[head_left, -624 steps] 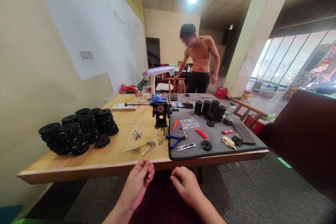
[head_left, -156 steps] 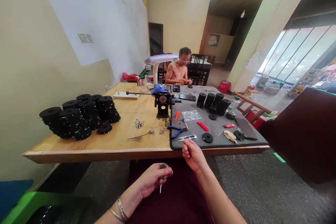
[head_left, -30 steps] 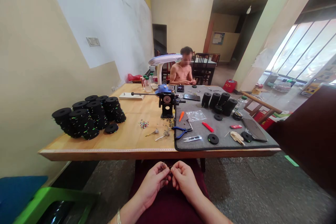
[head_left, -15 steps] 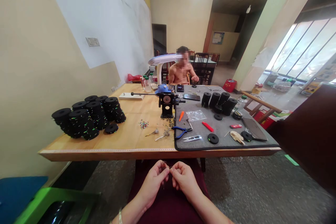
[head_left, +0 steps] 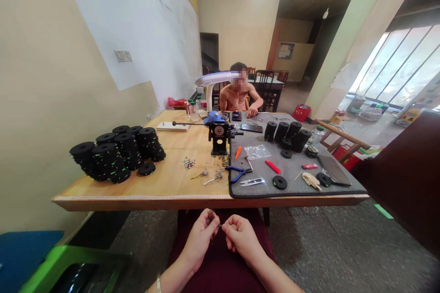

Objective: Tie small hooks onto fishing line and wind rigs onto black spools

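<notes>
My left hand (head_left: 203,234) and my right hand (head_left: 239,237) are close together above my lap, just in front of the table edge. Both are closed in a pinch, fingertips almost meeting. A tiny dark piece shows between them, too small to name. On the table beyond lie blue-handled pliers (head_left: 237,174), thread snips (head_left: 252,182) and a black foam spool (head_left: 280,182). A pile of small coloured beads (head_left: 189,163) sits on the bare wood, with small pale tufted pieces (head_left: 217,177) nearby.
Stacks of black foam spools (head_left: 127,151) stand at the left, more (head_left: 282,131) on the grey mat (head_left: 261,165). A black hand-cranked device (head_left: 219,137) and a lamp (head_left: 209,96) stand mid-table. Across sits another person (head_left: 237,94). A green stool (head_left: 48,265) is at lower left.
My fingertips have drawn slightly apart, with the tiny piece between them. The other person's raised hand has come down to the table. The view has shifted slightly.
</notes>
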The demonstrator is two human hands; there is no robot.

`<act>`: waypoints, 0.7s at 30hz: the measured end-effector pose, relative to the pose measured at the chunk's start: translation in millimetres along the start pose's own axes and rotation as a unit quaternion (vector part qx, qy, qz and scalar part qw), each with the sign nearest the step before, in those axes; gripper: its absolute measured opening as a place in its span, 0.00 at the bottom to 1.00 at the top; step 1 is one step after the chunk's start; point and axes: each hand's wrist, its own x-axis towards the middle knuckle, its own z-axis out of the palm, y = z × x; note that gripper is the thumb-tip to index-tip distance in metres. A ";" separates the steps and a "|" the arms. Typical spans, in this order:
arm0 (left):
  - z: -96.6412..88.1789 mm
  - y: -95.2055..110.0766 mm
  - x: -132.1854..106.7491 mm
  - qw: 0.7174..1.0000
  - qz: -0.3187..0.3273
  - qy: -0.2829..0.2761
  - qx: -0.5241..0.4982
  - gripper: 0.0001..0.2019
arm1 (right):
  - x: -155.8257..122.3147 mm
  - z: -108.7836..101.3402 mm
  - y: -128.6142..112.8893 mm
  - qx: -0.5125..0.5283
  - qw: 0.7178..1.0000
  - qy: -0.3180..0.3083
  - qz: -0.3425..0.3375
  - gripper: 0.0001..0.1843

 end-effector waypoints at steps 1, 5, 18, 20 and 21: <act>-0.1 0.3 -0.1 1.000 0.003 0.001 0.008 0.15 | -0.4 -0.5 -0.2 -0.002 1.000 0.000 0.000 0.17; -1.4 1.6 0.7 0.998 0.034 0.030 0.033 0.15 | -3.2 -4.2 -1.8 -0.006 1.000 0.006 0.003 0.17; -7.5 -1.9 4.8 0.984 0.118 0.045 0.127 0.09 | -9.6 2.7 -16.4 0.057 0.998 -0.010 0.015 0.18; -7.4 0.7 3.9 0.978 0.138 0.057 0.148 0.09 | -9.7 4.6 -18.3 0.074 0.997 -0.018 0.025 0.17; -7.1 2.0 3.3 0.975 0.146 0.062 0.158 0.08 | -9.7 5.1 -18.8 0.084 0.996 -0.021 0.028 0.17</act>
